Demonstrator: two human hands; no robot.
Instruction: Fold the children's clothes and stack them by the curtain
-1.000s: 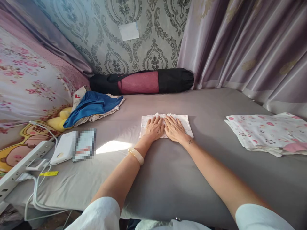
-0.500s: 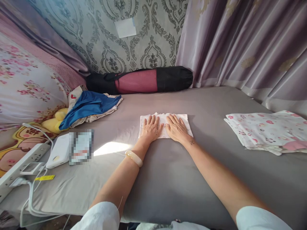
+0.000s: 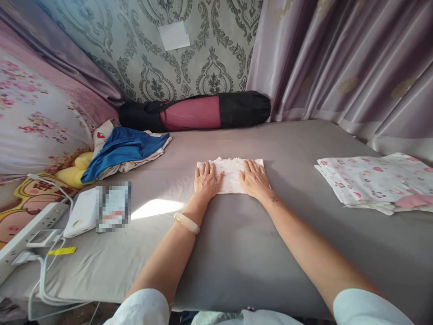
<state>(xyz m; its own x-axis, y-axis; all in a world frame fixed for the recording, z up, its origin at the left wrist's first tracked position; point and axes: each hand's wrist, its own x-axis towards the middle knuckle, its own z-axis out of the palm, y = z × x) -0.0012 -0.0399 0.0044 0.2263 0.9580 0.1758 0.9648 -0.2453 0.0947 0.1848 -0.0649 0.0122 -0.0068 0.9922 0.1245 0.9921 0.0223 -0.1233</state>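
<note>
A white cloth with a faint pink pattern [image 3: 230, 177], folded into a rectangle, lies flat on the grey bed sheet [image 3: 237, 253]. On its left part my left hand [image 3: 207, 180] rests palm down, fingers stretched out. My right hand [image 3: 255, 179] lies the same way on the right part, also with fingers apart. Bare cloth shows between the two hands, and its far edge looks slightly ruffled. A pale bangle [image 3: 186, 223] circles my left wrist.
Folded printed fabric [image 3: 375, 183] lies to the right. At left are a blue garment [image 3: 126, 151] on other clothes, a white power bank [image 3: 82, 214], a blurred-out phone-like object [image 3: 114, 206] and a power strip [image 3: 34, 237] with cables. A black and pink rolled bag [image 3: 192, 113] lies along the wall.
My hands have slid apart over the cloth, the left one to the left and the right one to the right. More of the cloth's middle shows. The view has shifted slightly.
</note>
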